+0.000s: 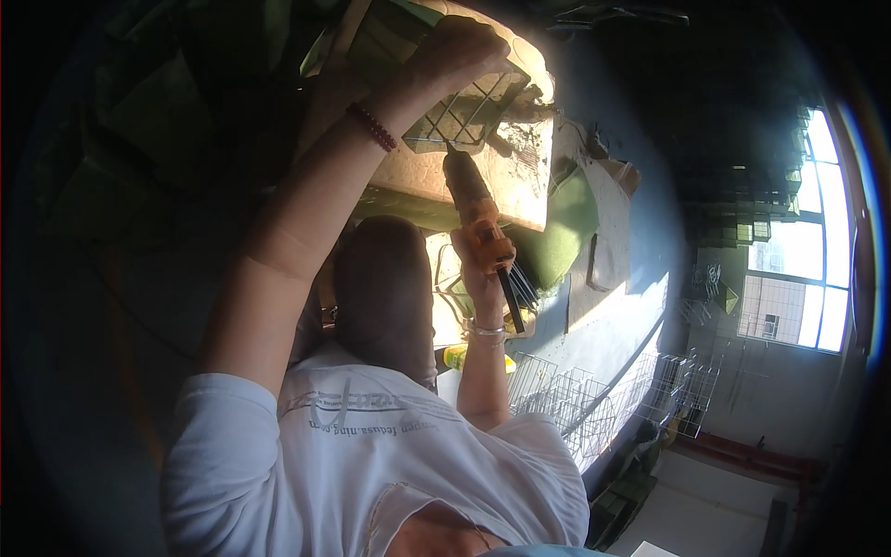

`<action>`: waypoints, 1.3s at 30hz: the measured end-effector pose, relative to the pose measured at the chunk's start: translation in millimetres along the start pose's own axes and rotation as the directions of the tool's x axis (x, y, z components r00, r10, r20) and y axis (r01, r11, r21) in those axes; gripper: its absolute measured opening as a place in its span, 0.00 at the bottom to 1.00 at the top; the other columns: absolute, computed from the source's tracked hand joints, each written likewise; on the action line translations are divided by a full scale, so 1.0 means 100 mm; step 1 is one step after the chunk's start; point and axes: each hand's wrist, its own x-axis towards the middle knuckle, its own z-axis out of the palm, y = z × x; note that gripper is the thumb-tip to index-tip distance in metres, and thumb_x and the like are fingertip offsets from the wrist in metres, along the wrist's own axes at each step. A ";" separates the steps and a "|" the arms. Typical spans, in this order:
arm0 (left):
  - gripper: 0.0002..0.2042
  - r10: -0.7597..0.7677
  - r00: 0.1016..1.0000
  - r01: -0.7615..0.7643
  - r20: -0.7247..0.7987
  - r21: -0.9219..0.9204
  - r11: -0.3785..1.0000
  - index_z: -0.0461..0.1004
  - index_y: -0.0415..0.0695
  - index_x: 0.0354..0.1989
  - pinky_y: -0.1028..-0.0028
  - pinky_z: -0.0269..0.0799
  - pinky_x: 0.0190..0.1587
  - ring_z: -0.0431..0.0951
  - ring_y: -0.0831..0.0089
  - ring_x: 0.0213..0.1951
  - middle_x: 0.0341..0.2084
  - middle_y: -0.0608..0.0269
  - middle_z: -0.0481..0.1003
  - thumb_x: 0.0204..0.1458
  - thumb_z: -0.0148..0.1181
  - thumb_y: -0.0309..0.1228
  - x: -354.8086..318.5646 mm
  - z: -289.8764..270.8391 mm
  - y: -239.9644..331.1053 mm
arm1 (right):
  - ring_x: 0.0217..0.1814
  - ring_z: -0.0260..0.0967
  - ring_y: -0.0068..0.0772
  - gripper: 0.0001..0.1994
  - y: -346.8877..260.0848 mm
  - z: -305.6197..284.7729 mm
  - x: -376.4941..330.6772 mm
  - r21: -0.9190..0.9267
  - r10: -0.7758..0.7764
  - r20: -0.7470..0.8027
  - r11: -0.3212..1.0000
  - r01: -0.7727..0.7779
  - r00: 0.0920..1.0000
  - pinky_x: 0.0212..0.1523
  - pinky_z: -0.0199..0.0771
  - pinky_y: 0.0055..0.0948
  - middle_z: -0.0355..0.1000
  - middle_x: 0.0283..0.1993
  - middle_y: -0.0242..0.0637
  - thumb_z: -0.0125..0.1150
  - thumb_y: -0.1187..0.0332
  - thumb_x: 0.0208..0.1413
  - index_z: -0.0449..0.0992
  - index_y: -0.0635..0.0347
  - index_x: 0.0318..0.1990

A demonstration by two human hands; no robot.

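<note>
Left hand [459, 51] clamped down on wire grid [469, 110], pinning it flat to pale block [497, 176] against tool push. Right hand [481, 274] fist-closed round orange power tool [478, 212], tip at grid edge. Wire racks [594, 399] stacked aside, lower right.

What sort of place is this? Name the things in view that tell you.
Probably a workshop or small factory. An orange power drill is pressed to a wire grid panel on a worn bench, and stacks of wire racks stand near a big window.
</note>
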 end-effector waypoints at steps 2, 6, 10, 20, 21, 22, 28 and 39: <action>0.15 0.002 1.000 -0.002 -0.005 -0.001 1.000 0.73 0.44 0.22 0.63 0.70 0.31 0.77 0.59 0.26 0.18 0.56 0.75 0.49 0.59 0.44 -0.02 -0.03 0.00 | 0.33 0.71 0.36 0.22 -0.11 -0.05 0.04 0.052 0.023 0.039 0.998 -0.025 0.999 0.33 0.69 0.29 0.73 0.34 0.41 0.74 0.62 0.43 0.72 0.65 0.41; 0.16 -0.016 0.999 0.016 -0.037 -0.004 1.000 0.74 0.43 0.22 0.62 0.71 0.31 0.77 0.59 0.26 0.18 0.56 0.75 0.50 0.58 0.45 -0.04 -0.11 0.00 | 0.32 0.68 0.29 0.15 -0.27 -0.06 0.06 0.068 0.070 0.134 0.995 -0.080 0.989 0.32 0.67 0.28 0.71 0.33 0.37 0.69 0.65 0.47 0.72 0.62 0.37; 0.17 -0.059 0.998 0.059 -0.021 -0.001 0.998 0.75 0.43 0.22 0.61 0.71 0.31 0.78 0.58 0.25 0.18 0.55 0.75 0.51 0.57 0.45 -0.08 -0.16 -0.04 | 0.31 0.65 0.27 0.10 -0.43 -0.09 0.10 0.243 0.110 0.138 0.959 -0.142 0.984 0.33 0.63 0.28 0.68 0.31 0.33 0.64 0.62 0.52 0.71 0.58 0.33; 0.16 -0.059 0.995 0.056 -0.079 -0.031 0.998 0.74 0.43 0.23 0.61 0.72 0.29 0.77 0.57 0.24 0.17 0.55 0.74 0.53 0.56 0.44 -0.20 -0.21 -0.09 | 0.38 0.72 0.27 0.27 0.04 0.08 -0.05 0.153 -0.074 0.187 0.987 0.046 0.980 0.38 0.74 0.25 0.72 0.43 0.39 0.70 0.74 0.47 0.64 0.69 0.53; 0.16 -0.071 0.996 0.070 -0.059 -0.031 0.997 0.74 0.44 0.23 0.61 0.72 0.29 0.77 0.57 0.24 0.16 0.55 0.74 0.53 0.56 0.43 -0.20 -0.20 -0.07 | 0.39 0.72 0.27 0.28 -0.01 0.11 -0.08 0.144 -0.116 0.086 0.984 0.103 0.990 0.38 0.74 0.24 0.72 0.43 0.39 0.70 0.72 0.47 0.63 0.68 0.54; 0.15 -0.084 0.996 0.082 -0.038 -0.031 0.996 0.74 0.44 0.24 0.61 0.72 0.29 0.77 0.57 0.24 0.16 0.55 0.74 0.53 0.56 0.43 -0.21 -0.20 -0.06 | 0.39 0.72 0.27 0.29 -0.05 0.12 -0.10 0.129 -0.157 -0.016 0.979 0.158 0.987 0.37 0.74 0.23 0.72 0.43 0.40 0.70 0.71 0.48 0.61 0.67 0.55; 0.15 -0.085 0.996 0.085 -0.039 -0.010 0.996 0.74 0.45 0.24 0.62 0.71 0.28 0.77 0.58 0.24 0.17 0.56 0.74 0.54 0.55 0.43 -0.26 -0.22 -0.08 | 0.28 0.73 0.34 0.19 -0.35 -0.02 0.08 0.183 0.079 0.199 0.976 -0.116 0.977 0.29 0.71 0.29 0.75 0.28 0.41 0.72 0.62 0.44 0.74 0.61 0.40; 0.15 -0.090 0.994 0.090 -0.056 -0.010 0.996 0.73 0.46 0.24 0.62 0.72 0.29 0.77 0.58 0.25 0.18 0.56 0.74 0.54 0.55 0.45 -0.30 -0.20 -0.07 | 0.33 0.72 0.33 0.25 -0.09 0.14 -0.03 0.435 0.082 -0.013 0.898 -0.068 0.997 0.34 0.71 0.28 0.74 0.36 0.42 0.76 0.63 0.41 0.72 0.66 0.44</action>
